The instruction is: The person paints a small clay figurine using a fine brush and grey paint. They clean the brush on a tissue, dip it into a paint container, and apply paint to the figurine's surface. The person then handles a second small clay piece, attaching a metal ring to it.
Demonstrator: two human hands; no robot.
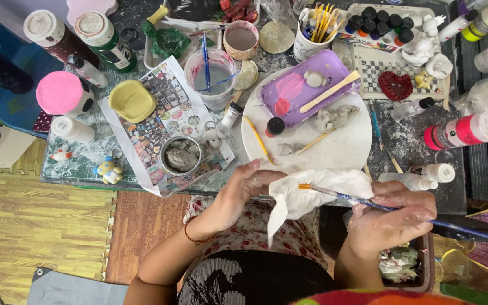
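Thin blue-handled paintbrush [368, 202] is being pinched mid-shaft by the right hand [391, 217], bristles toward nine o'clock, wiped in the soft white tissue [312, 195] being cupped by the left hand [244, 189]; probably light, slippery.

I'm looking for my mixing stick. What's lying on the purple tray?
On the purple tray lie a pale wooden stick, pink paint smears and a small grey clay lump. What the stick and lump cover is hidden.
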